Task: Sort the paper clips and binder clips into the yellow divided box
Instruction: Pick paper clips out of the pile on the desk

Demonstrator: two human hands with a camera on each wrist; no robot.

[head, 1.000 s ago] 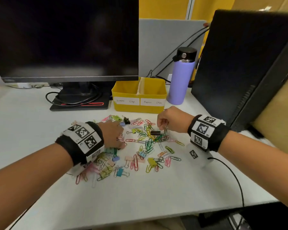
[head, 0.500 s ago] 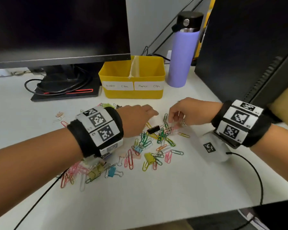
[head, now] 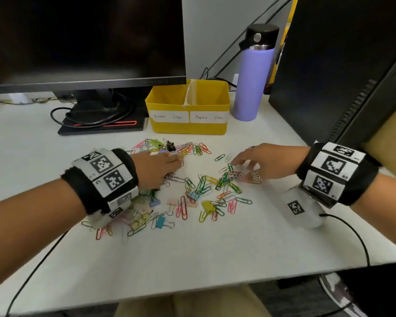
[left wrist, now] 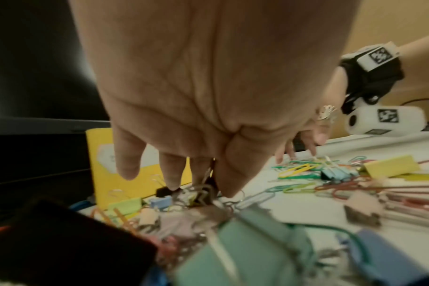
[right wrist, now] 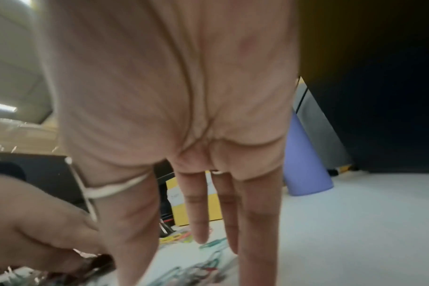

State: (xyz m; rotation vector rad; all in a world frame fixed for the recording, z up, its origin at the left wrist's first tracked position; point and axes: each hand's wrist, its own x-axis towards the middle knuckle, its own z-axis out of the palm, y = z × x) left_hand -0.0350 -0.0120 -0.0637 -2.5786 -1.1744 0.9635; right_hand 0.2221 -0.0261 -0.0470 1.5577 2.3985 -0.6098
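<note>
Several coloured paper clips and binder clips (head: 201, 188) lie scattered on the white desk in front of the yellow divided box (head: 188, 128), which is labelled "Binder Clips" on the left and "Paper Clips" on the right. My left hand (head: 177, 160) is low over the left of the pile. In the left wrist view its thumb and fingers (left wrist: 209, 180) pinch a small black binder clip (left wrist: 209, 183). My right hand (head: 238, 163) has its fingers spread and straight, with the fingertips (right wrist: 201, 238) touching green paper clips (right wrist: 213, 244). Another black binder clip (head: 170, 145) lies near the box.
A monitor (head: 85, 37) on a black stand (head: 101, 125) with looped cables is at the back left. A purple bottle (head: 254, 83) stands right of the box, and a black computer case (head: 341, 65) fills the right. The desk's front edge (head: 192, 287) is near me.
The black binder clip that lay by my left fingertips is off the desk and now pinched in my left hand. My right hand has uncurled and spread its fingers over the paper clips.
</note>
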